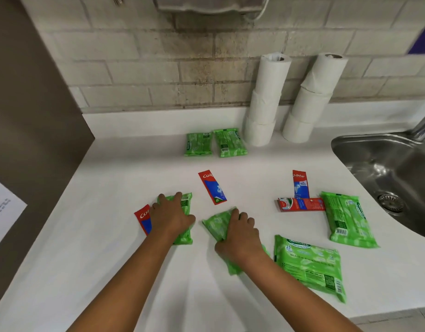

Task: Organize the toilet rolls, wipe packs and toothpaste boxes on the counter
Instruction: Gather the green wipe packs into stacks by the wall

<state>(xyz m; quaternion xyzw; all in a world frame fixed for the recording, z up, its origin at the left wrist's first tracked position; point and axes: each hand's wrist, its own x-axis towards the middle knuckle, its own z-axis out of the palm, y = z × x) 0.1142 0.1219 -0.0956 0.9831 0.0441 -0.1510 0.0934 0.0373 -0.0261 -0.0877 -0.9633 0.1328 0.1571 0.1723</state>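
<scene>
A person leans over a white bench (115, 236), both bare forearms reaching in from the bottom of the frame. The left hand (170, 216) lies flat on a green plastic wipe pack (186, 212) at centre left, fingers (161, 200) spread over its top edge, pressing rather than clenched. A red and blue toothpaste box (143, 220) pokes out from under that hand's left side. The right hand (240, 236) curls its fingers (235, 215) around a second green wipe pack (216, 226) just to the right.

Between and above the hands lies another red and blue toothpaste box (212, 187). At centre right two toothpaste boxes (301, 195) touch in an L shape, beside a large green wipe pack (348, 222); another large pack (309, 264) lies at lower right. Two small green packs (215, 142) sit side by side near the back, next to two leaning stacks of white toilet rolls (288, 99) against the brick wall (158, 68). A steel sink (386, 164) fills the right edge.
</scene>
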